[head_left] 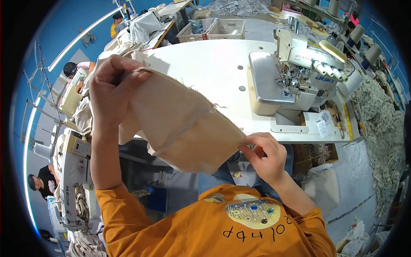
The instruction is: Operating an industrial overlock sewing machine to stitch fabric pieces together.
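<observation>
A beige fabric piece (184,124) hangs stretched between my two hands, above the near edge of the white table. My left hand (113,88) pinches its upper left corner between thumb and fingers, raised higher than the other. At the lower right corner my right hand (266,156) pinches the same frayed edge. Loose threads stick out along that edge, and a seam or fold crosses the cloth near its middle. An overlock sewing machine (308,68) stands on the table to the right, apart from both hands.
White plastic baskets (229,29) sit behind the white table (201,55). Another sewing machine (75,171) is close on my left, with piled cloth around it. Scissors and a yellow measuring tape (347,122) lie at the table's right end. Patterned fabric (376,128) is heaped beyond. Other people are at the far left.
</observation>
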A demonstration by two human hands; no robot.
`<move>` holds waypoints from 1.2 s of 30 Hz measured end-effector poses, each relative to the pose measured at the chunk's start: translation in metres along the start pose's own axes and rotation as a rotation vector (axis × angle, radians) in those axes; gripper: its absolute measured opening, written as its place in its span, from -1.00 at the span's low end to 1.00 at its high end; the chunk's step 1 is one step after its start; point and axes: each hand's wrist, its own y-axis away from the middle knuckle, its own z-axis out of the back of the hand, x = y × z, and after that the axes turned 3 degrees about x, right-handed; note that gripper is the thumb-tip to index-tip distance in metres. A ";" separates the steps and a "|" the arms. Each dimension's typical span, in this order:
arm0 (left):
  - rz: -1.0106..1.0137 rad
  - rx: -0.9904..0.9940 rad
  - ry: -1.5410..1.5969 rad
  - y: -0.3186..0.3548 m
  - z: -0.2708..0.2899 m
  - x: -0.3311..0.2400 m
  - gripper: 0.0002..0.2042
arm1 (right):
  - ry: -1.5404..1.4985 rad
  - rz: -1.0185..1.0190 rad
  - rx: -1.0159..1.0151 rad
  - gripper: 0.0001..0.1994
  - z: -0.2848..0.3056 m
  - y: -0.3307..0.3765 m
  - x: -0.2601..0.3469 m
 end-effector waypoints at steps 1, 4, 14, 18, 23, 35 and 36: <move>-0.023 0.014 -0.001 0.000 0.001 0.001 -0.86 | -0.033 -0.038 0.021 -0.72 0.000 -0.002 0.002; -0.002 0.018 0.041 0.001 0.003 0.001 -0.86 | -0.065 -0.094 0.071 -0.79 0.000 -0.004 0.003; 0.154 0.002 -0.184 -0.006 0.009 0.003 -0.88 | -0.239 -0.280 0.176 -0.91 -0.001 0.008 0.015; 0.176 0.006 -0.004 -0.004 0.012 0.015 -0.83 | -0.378 -0.394 0.232 -0.94 0.001 0.009 0.027; 0.181 0.048 0.041 -0.008 0.018 0.024 -0.80 | -0.432 -0.442 0.223 -0.95 0.000 0.013 0.024; 0.301 0.090 0.118 -0.006 0.026 0.025 -0.82 | -0.606 -0.642 0.080 -0.96 -0.005 0.019 0.026; 0.302 0.088 0.074 -0.005 0.026 0.024 -0.82 | -0.621 -0.648 0.059 -0.96 -0.006 0.019 0.026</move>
